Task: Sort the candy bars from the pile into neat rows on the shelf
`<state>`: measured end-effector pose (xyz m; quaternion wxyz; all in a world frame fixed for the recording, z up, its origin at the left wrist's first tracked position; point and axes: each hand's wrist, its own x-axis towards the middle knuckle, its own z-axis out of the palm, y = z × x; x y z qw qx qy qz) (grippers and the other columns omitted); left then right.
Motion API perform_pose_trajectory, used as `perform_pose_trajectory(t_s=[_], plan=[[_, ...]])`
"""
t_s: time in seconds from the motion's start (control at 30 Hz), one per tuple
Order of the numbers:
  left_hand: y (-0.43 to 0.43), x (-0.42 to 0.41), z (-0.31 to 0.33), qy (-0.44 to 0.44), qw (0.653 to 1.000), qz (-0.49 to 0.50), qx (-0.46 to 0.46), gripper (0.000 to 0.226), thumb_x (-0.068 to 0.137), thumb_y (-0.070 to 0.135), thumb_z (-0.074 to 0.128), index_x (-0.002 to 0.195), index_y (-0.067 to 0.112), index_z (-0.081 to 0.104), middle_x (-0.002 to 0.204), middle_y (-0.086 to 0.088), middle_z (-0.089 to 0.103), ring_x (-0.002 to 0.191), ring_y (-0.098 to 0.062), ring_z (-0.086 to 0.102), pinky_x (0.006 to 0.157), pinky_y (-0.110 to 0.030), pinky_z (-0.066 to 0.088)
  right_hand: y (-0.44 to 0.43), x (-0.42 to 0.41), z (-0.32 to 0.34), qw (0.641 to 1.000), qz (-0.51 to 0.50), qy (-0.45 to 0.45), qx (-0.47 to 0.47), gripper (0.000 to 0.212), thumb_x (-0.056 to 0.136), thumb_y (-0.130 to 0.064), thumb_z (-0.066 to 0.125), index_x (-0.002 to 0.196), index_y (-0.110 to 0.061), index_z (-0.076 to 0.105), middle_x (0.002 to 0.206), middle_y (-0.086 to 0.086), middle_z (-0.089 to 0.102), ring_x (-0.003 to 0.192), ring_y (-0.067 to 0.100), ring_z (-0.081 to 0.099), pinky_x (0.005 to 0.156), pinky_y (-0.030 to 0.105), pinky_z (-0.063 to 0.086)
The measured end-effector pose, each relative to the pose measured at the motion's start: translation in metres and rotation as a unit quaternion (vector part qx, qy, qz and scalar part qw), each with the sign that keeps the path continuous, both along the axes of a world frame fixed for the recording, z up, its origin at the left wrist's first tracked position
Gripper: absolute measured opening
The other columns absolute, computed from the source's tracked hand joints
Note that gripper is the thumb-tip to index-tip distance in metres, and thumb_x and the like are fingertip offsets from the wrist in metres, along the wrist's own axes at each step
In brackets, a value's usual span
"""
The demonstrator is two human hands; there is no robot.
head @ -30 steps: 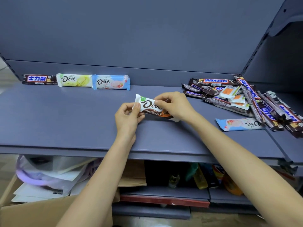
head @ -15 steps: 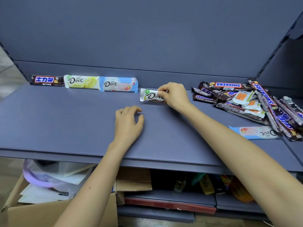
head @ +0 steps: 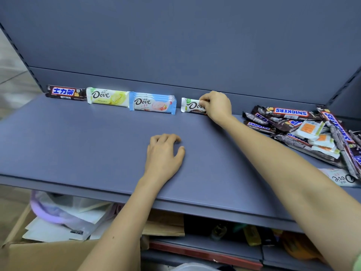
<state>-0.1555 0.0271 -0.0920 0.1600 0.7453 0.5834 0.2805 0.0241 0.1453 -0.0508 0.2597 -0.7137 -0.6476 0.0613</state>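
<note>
Right hand (head: pixel 215 106) pinches white Dove (head: pixel 192 105), frame centre, at shelf (head: pixel 78 143) back; small gap to blue Dove (head: pixel 153 102). Slide left flush, then release. Left hand (head: pixel 164 153) idle, loose.

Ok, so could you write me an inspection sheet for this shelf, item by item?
Surface: blue-grey metal shelf.
Job's things: back row, left to right: brown Chinese-lettered bar, yellow-white Dove bar, blue-pink Dove stack, white-brown Dove bar; mixed pile of Snickers bars and orange-white packets at right; pale blue Dove bar in front of it.
Clutter: nothing seen.
Grippers: right hand pinches the white-brown Dove bar; left hand rests on the shelf, holding nothing.
Cables: nothing seen.
Surroundings: cardboard box, papers and plastic bag below.
</note>
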Motion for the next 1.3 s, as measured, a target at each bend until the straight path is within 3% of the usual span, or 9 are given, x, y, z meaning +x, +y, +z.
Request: perform_pose_trajectory(t_s=[0.27, 0.37, 0.53, 0.7, 0.93, 1.07, 1.17, 1.3], plan=[[-0.001, 0.000, 0.002, 0.004, 1.000, -0.002, -0.005, 0.025, 0.089, 0.029, 0.051, 0.111, 0.020, 0.058, 0.119, 0.004, 0.057, 0.117, -0.023, 0.037, 0.095, -0.031, 0.029, 0.005, -0.008, -0.008, 0.999, 0.001, -0.016, 0.033, 0.023, 0.094, -0.025, 0.048, 0.104, -0.022, 0.069, 0.109, 0.003, 0.063, 0.107, 0.030, 0.044, 0.087, 0.036, 0.033], [-0.002, 0.000, 0.002, 0.003, 1.000, -0.001, -0.008, 0.025, 0.089, 0.029, 0.050, 0.111, 0.021, 0.058, 0.120, 0.005, 0.056, 0.117, -0.022, 0.036, 0.093, -0.030, 0.028, 0.005, -0.009, -0.010, 0.999, 0.007, -0.026, 0.047, 0.023, 0.095, -0.025, 0.048, 0.104, -0.020, 0.069, 0.110, 0.004, 0.061, 0.107, 0.029, 0.042, 0.084, 0.034, 0.029], [-0.002, -0.001, 0.003, -0.002, 1.000, -0.006, -0.010, 0.024, 0.089, 0.029, 0.050, 0.110, 0.021, 0.059, 0.119, 0.006, 0.057, 0.117, -0.021, 0.037, 0.092, -0.029, 0.028, 0.003, -0.011, -0.014, 0.993, 0.013, -0.071, 0.094, 0.024, 0.096, -0.026, 0.047, 0.104, -0.024, 0.069, 0.107, -0.001, 0.060, 0.105, 0.027, 0.040, 0.074, 0.028, 0.010], [-0.003, -0.002, 0.003, -0.002, 1.000, -0.007, -0.007, 0.023, 0.089, 0.029, 0.050, 0.109, 0.021, 0.059, 0.118, 0.007, 0.057, 0.117, -0.021, 0.037, 0.091, -0.028, 0.028, 0.005, -0.011, -0.013, 0.990, 0.015, -0.095, 0.105, 0.024, 0.095, -0.026, 0.047, 0.103, -0.024, 0.069, 0.104, -0.001, 0.062, 0.100, 0.026, 0.043, 0.069, 0.028, 0.005], [-0.004, -0.002, 0.004, 0.006, 1.000, -0.010, -0.008, 0.023, 0.089, 0.030, 0.050, 0.109, 0.022, 0.059, 0.118, 0.007, 0.057, 0.117, -0.020, 0.037, 0.092, -0.029, 0.028, 0.002, -0.012, -0.013, 0.989, 0.018, -0.096, 0.109, 0.024, 0.095, -0.018, 0.045, 0.099, -0.022, 0.068, 0.103, -0.001, 0.063, 0.096, 0.025, 0.050, 0.078, 0.034, 0.017], [-0.005, -0.002, 0.005, 0.019, 1.000, -0.009, -0.012, 0.023, 0.089, 0.031, 0.050, 0.108, 0.023, 0.059, 0.119, 0.007, 0.057, 0.118, -0.021, 0.037, 0.092, -0.030, 0.029, -0.011, -0.009, -0.010, 0.991, 0.052, -0.077, 0.094, 0.032, 0.090, -0.010, 0.044, 0.113, -0.023, 0.062, 0.116, -0.003, 0.059, 0.105, 0.023, 0.050, 0.086, 0.033, 0.023], [-0.005, 0.002, 0.009, 0.027, 0.999, -0.004, -0.022, 0.022, 0.089, 0.031, 0.050, 0.108, 0.024, 0.059, 0.119, 0.008, 0.057, 0.118, -0.022, 0.038, 0.092, -0.032, 0.030, -0.025, 0.007, -0.010, 0.990, 0.074, -0.087, 0.088, 0.029, 0.089, -0.012, 0.047, 0.110, -0.022, 0.064, 0.119, -0.002, 0.057, 0.108, 0.024, 0.049, 0.089, 0.033, 0.026], [-0.009, 0.021, 0.023, 0.035, 0.998, -0.042, -0.029, 0.024, 0.089, 0.032, 0.049, 0.111, 0.026, 0.057, 0.122, 0.007, 0.055, 0.119, -0.023, 0.037, 0.091, -0.033, 0.030, -0.044, 0.047, -0.006, 0.992, 0.016, -0.101, 0.067, 0.027, 0.088, -0.015, 0.048, 0.109, -0.023, 0.065, 0.120, -0.002, 0.056, 0.115, 0.023, 0.043, 0.092, 0.034, 0.026]])
